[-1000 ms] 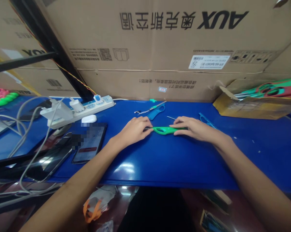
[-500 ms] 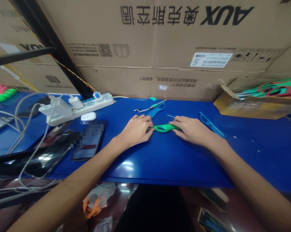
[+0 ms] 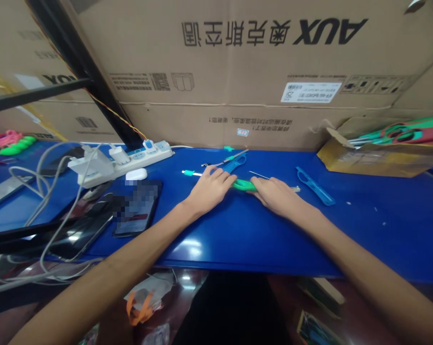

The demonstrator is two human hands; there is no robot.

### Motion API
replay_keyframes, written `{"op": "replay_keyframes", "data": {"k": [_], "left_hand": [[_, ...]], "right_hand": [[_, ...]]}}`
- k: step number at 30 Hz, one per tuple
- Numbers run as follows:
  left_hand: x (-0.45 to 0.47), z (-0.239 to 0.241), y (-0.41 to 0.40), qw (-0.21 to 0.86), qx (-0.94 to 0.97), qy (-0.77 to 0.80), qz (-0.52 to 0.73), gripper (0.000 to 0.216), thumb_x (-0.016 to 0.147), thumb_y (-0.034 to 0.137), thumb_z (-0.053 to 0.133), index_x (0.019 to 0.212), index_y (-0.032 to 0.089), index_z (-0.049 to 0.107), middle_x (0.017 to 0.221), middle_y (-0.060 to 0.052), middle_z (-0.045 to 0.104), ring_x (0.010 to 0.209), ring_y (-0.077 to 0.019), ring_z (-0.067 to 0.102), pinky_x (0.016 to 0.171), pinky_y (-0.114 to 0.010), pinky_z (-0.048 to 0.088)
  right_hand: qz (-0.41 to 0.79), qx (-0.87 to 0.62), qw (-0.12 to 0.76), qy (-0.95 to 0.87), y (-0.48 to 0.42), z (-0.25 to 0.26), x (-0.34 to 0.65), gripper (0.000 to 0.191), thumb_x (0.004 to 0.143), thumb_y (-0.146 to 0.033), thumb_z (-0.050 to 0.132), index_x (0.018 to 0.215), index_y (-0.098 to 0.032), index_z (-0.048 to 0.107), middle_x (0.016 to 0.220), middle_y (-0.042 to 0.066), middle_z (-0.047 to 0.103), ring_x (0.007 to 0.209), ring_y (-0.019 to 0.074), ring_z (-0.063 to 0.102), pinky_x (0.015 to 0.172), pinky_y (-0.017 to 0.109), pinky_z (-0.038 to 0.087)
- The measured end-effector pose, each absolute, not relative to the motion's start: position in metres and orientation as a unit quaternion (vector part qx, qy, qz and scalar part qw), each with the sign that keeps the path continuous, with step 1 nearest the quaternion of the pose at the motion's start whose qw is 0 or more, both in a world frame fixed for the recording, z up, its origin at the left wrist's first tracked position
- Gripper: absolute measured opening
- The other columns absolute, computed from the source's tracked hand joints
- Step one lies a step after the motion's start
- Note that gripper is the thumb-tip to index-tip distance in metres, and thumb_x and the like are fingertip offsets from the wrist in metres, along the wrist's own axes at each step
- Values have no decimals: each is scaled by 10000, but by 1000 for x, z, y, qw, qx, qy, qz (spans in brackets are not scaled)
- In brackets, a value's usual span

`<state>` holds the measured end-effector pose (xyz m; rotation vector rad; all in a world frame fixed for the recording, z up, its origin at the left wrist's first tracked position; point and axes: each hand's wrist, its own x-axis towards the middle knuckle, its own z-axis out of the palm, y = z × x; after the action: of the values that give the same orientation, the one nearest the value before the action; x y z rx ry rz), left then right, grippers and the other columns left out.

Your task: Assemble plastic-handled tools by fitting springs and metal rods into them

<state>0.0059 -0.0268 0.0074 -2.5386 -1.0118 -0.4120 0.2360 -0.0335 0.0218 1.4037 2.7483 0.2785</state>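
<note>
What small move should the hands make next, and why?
Perhaps press gently along the green plastic casing: the left hand and right hand grip it from both sides, placed to push, and a silver metal rod with a teal band sticks out beyond the left hand.

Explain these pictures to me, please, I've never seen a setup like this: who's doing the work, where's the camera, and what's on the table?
There is no machine here, just a person working with bare hands. Every picture comes from one camera worn on that person's head, looking forward and down.

The left hand and right hand hold a green plastic piece between them, above a blue table. A thin rod shows beyond the left hand; whether it joins the green piece is hidden.

A blue plastic piece lies to the right. Over to the left are a phone and a white power strip. At the far right, an open carton holds green and red parts.
</note>
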Motion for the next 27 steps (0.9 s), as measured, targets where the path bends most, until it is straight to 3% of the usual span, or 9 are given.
{"op": "replay_keyframes", "data": {"k": [6,11,20,27], "left_hand": [[7,9,-33,234,-906,-323,-140,346,1003,75,382,1221,125,646,997,-111,729,962,-261,635,1047,-483,379],[18,11,-38,237,-904,-315,-165,353,1008,77,371,1228,125,643,962,-101,730,919,-246,642,1032,-473,397],[17,6,-36,250,-901,-293,-198,281,1011,89,438,1192,118,651,940,-72,748,871,-210,653,1050,-468,390],[18,10,-38,286,-883,-284,-242,264,1013,69,436,1155,116,653,965,-58,754,869,-194,645,1060,-469,381]], "right_hand": [[94,483,10,871,-45,33,220,170,988,-172,463,1028,-157,627,982,151,764,859,276,722,714,346,426],[56,565,26,823,-48,40,215,196,970,-221,490,1021,-192,677,928,152,770,830,313,746,597,330,405],[63,547,55,833,-50,41,219,254,1014,-229,460,1080,-155,694,898,177,761,853,310,744,657,327,428],[12,522,-20,853,-43,40,221,288,933,-142,502,1183,-186,637,1214,119,718,1052,270,692,681,308,386]]}}
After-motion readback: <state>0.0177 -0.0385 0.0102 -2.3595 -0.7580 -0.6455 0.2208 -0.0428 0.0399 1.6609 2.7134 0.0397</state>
